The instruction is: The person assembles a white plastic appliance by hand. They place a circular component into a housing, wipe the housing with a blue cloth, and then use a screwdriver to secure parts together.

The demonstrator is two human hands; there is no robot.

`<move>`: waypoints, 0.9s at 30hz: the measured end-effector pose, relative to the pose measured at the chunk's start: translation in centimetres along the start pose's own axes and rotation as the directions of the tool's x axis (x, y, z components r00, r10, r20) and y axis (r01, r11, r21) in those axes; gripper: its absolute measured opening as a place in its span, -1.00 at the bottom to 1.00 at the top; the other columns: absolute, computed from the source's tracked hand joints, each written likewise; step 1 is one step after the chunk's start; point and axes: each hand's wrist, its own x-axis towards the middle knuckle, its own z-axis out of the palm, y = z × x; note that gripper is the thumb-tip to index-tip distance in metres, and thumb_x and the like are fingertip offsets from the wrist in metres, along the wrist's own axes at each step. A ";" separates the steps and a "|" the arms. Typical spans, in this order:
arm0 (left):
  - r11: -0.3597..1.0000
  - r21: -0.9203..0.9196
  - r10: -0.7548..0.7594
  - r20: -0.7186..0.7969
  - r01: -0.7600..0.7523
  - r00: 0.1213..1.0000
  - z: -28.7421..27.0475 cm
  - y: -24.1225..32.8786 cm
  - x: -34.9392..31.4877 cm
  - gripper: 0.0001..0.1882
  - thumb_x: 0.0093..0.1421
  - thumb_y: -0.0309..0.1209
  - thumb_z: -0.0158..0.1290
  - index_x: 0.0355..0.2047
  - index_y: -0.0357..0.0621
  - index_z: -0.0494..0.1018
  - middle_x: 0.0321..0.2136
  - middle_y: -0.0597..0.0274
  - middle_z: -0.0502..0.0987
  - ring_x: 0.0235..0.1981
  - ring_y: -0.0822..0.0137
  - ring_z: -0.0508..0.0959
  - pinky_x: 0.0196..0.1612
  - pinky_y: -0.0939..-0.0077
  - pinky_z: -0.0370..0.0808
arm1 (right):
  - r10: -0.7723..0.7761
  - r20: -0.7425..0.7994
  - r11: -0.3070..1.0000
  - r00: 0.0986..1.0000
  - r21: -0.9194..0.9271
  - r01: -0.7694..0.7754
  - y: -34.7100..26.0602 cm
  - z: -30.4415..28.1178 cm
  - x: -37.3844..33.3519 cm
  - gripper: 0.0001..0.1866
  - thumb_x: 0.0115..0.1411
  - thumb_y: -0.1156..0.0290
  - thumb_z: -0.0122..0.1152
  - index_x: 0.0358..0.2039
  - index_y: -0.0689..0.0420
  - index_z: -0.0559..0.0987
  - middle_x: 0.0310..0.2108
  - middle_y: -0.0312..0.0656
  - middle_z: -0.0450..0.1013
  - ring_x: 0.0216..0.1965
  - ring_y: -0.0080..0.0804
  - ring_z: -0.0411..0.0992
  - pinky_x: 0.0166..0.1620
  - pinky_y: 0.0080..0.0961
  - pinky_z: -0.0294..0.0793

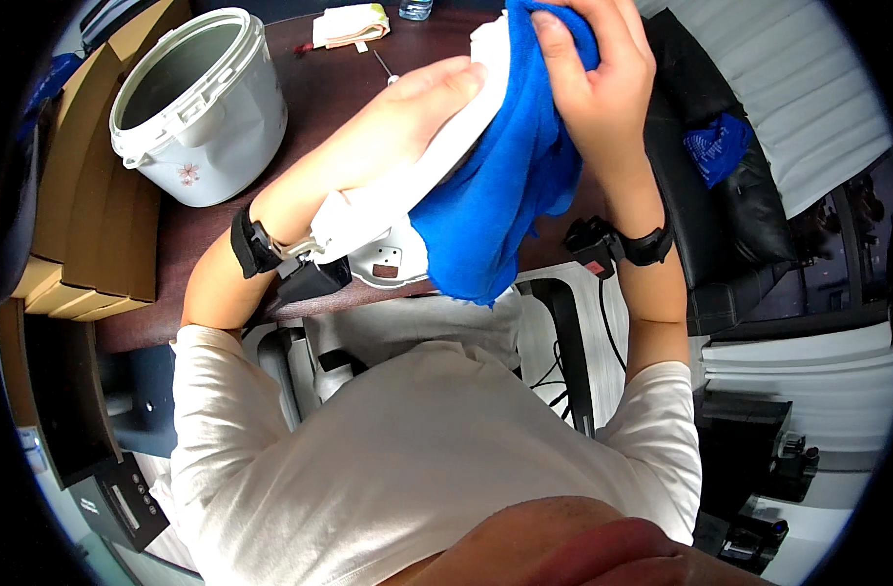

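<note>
Above the dark wood table, held up near chest height, sits a white cooker lid, tilted on edge w/ its hinge end pointing down toward the person. L hand lies flat along the lid's outer face, fingers stretched out & pressed together, thumb side hidden behind the rim. R hand is closed on a blue cloth, fingers curled over the bunched top & pushing it against the lid's inner side; rest of the cloth hangs loose below the lid, over the table edge. Both wrists carry black straps w/ small black units.

Far left on the table stands the white cooker body, open, upright, a small flower print on its side, well apart from the lid. Brown cardboard boxes stack just beside it at the left. At the table's far edge lies a folded pale cloth. A black chair w/ another bit of blue fabric on it is at the right.
</note>
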 end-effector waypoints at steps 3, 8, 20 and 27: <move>1.000 -0.028 0.001 0.051 0.001 0.999 -0.2 -0.1 0.2 -0.63 0.43 -0.12 -0.11 0.07 -0.08 0.36 -0.53 0.50 0.43 -0.59 0.69 0.40 -0.60 0.79 0.26 | -0.050 -0.016 0.998 0.999 0.048 0.051 0.4 0.2 -0.4 -0.85 0.07 0.57 0.22 -0.30 0.21 0.57 -0.32 -0.03 0.45 -0.29 -0.14 0.48 -0.21 -0.39 0.48; 0.996 -0.037 0.090 0.082 -0.087 0.993 -0.8 -0.6 0.6 -0.57 0.42 -0.16 -0.08 0.16 -0.15 0.33 -0.20 0.33 0.52 -0.26 0.59 0.49 -0.25 0.68 0.41 | -0.136 0.051 0.986 0.989 0.104 0.130 -2.6 0.5 -3.0 -0.76 0.03 0.52 0.30 -0.23 0.08 0.58 -0.25 -0.09 0.45 -0.27 -0.16 0.50 -0.23 -0.37 0.53; 0.966 -0.220 0.124 -0.073 -0.137 0.990 -2.5 -1.3 1.8 -0.71 0.44 -0.22 -0.12 -0.07 -0.17 0.42 -0.36 0.39 0.45 -0.36 0.65 0.40 -0.36 0.79 0.34 | -0.141 0.217 0.940 0.966 0.335 0.062 -11.3 3.1 -5.7 -0.62 -0.19 0.51 0.39 -0.25 0.10 0.61 -0.26 -0.14 0.42 -0.32 -0.22 0.44 -0.35 -0.44 0.48; 0.977 -0.126 0.137 -0.254 -0.174 0.957 -2.1 -1.6 1.5 -0.50 0.36 -0.13 0.02 0.16 -0.20 0.34 -0.08 0.26 0.50 -0.07 0.52 0.46 -0.02 0.61 0.40 | -0.042 0.109 0.998 0.993 0.049 0.037 -6.2 2.7 -4.9 -0.79 0.12 0.47 0.30 -0.20 0.07 0.57 -0.23 -0.14 0.44 -0.25 -0.25 0.46 -0.21 -0.42 0.45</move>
